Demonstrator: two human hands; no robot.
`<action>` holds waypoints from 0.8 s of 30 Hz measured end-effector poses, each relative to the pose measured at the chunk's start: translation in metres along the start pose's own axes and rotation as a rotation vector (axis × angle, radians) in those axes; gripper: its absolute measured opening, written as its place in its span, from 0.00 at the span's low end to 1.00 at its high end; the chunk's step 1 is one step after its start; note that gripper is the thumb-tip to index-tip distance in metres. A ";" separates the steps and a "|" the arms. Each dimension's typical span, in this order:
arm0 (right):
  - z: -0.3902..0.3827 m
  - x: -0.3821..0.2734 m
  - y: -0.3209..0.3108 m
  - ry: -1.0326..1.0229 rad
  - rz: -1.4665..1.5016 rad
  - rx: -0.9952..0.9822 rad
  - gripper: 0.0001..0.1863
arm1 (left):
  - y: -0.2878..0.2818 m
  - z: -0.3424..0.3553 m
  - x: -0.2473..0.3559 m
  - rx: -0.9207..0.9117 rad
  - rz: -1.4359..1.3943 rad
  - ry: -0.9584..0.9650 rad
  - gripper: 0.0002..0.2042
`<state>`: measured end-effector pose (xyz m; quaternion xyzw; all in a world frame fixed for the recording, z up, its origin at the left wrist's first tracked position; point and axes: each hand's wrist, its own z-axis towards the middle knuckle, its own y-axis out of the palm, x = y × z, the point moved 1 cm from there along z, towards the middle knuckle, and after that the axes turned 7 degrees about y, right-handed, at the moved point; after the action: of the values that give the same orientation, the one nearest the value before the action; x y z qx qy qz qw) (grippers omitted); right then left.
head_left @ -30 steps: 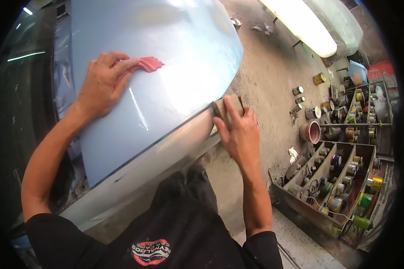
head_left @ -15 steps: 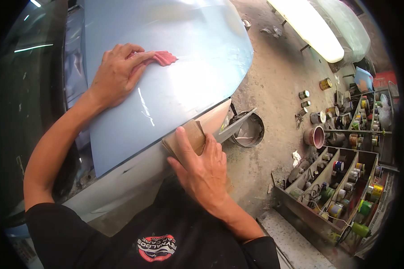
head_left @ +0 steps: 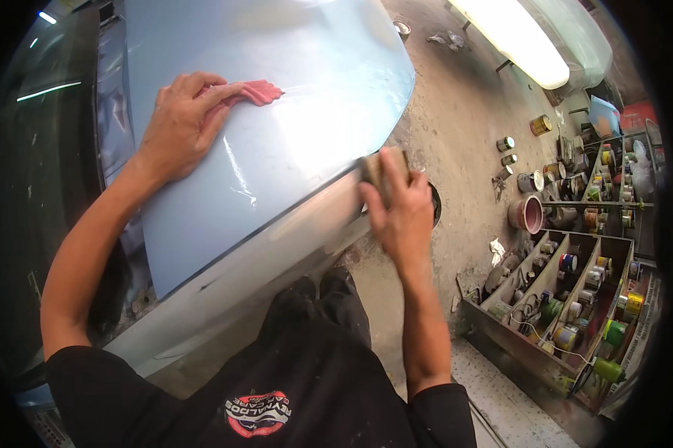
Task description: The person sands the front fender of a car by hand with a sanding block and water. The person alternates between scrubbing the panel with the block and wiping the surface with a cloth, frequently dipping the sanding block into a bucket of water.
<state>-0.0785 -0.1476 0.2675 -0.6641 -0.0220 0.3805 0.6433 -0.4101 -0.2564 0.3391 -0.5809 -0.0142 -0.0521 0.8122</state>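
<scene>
My left hand rests on the glossy pale-blue car hood, fingers curled round a pink-red cloth that lies partly flattened on the paint. Beside the hood's lower edge runs a grey fender with a lighter pinkish patch toward its front end. My right hand grips a brown block, perhaps wrapped in abrasive paper, pressed at the front end of the fender against the hood's edge. A dark round container on the floor is mostly hidden behind that hand.
On the concrete floor stand several cans and a maroon bucket. A compartmented rack holds more cans at the right. A long white panel sits on supports at upper right. Dark windscreen glass is at left.
My right hand with the block went back along the fender toward my body, then forward again to the front end. My left hand stays on the cloth, shifting only slightly in view.
</scene>
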 end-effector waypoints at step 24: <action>-0.014 -0.002 0.020 0.071 0.094 0.071 0.39 | -0.005 -0.002 0.000 -0.076 -0.005 -0.016 0.19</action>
<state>-0.0816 -0.1634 0.2488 -0.6540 0.0455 0.3871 0.6484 -0.4110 -0.2599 0.3433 -0.6116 -0.0202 -0.0498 0.7894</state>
